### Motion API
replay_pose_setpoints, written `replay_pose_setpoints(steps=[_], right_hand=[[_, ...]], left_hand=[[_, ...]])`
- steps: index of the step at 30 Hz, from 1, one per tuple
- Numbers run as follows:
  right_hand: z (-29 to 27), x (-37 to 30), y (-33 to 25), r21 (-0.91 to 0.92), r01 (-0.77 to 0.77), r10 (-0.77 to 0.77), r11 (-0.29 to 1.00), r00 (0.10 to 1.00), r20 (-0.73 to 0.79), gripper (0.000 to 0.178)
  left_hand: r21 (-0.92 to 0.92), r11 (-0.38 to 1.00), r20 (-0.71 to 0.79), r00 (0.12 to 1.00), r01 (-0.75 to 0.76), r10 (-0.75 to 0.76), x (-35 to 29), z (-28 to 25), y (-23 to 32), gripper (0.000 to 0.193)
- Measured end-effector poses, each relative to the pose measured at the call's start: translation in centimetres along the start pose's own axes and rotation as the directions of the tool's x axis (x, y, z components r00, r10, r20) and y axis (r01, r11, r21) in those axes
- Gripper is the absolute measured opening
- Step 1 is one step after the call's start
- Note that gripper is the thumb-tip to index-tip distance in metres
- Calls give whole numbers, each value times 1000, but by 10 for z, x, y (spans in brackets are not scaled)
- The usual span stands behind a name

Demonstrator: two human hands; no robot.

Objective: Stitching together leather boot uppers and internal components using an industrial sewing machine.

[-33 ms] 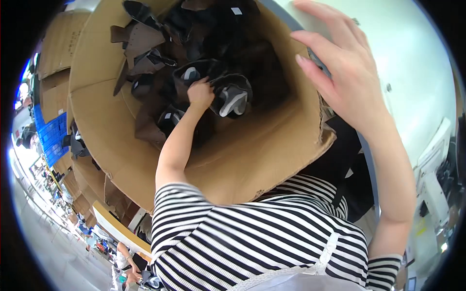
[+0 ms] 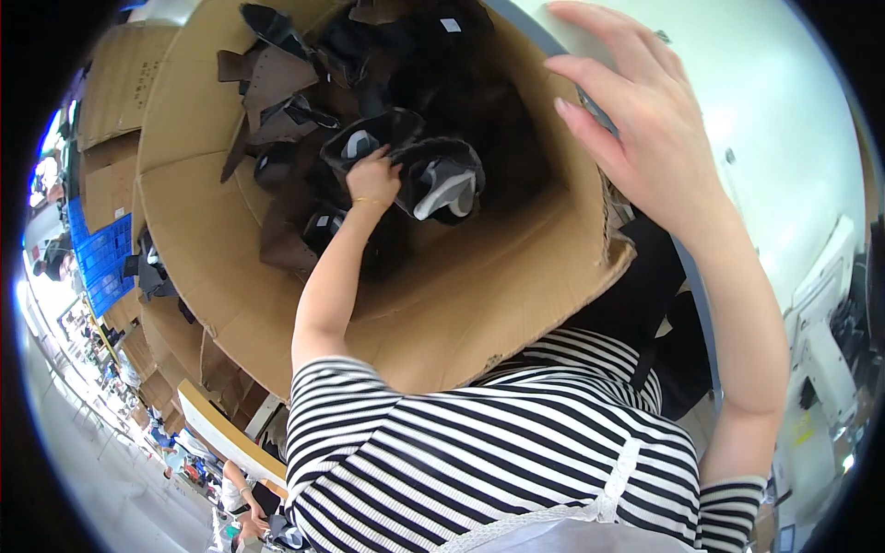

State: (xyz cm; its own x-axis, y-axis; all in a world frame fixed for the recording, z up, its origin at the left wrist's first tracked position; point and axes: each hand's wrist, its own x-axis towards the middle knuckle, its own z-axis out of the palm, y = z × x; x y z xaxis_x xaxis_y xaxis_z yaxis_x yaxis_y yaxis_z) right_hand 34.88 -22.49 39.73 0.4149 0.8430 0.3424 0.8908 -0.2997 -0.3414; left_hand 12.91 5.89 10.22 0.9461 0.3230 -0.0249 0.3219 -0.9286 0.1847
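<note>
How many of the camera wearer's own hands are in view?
2. The left hand is inside the cardboard box, fingers curled on dark lined pieces; the right hand is open by the box's right edge, near the pale surface. Neither is hidden.

we see one soft black shoe piece lying left of and slightly farther than another black shoe piece, inside a cardboard box. both gape, showing grey-and-white lining. our left hand grips where their edges meet.
</note>
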Motion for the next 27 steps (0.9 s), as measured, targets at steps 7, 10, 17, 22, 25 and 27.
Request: replay_pose_setpoints(steps=[7,10,17,22,25,27], right_hand=[[5,-21,10,2,112,-107,994,949,-296,19],[-13,-43,-12,171,21,32,985,953,-302,19],[-109,-115,-72,972,25,415,-232,907,76,66],[-157,-184,-58,988,27,792,-154,602,107,46],[-167,-232,-37,984,-159,904,78,428,-2,35],[-180,-253,-35,975,-45,941,219,274,-199,27]], left_hand=[[-561,825,-537,791,-75,-293,-14,-247,60,17],[-461,876,-738,609,-141,-290,-34,-334,111,8],[262,754,-737,379,-602,559,-28,-386,251,34],[211,398,-593,206,-893,778,-7,-315,339,20],[268,293,-382,178,-918,907,-5,-295,367,15],[229,275,-451,149,-934,880,5,-285,373,13]])
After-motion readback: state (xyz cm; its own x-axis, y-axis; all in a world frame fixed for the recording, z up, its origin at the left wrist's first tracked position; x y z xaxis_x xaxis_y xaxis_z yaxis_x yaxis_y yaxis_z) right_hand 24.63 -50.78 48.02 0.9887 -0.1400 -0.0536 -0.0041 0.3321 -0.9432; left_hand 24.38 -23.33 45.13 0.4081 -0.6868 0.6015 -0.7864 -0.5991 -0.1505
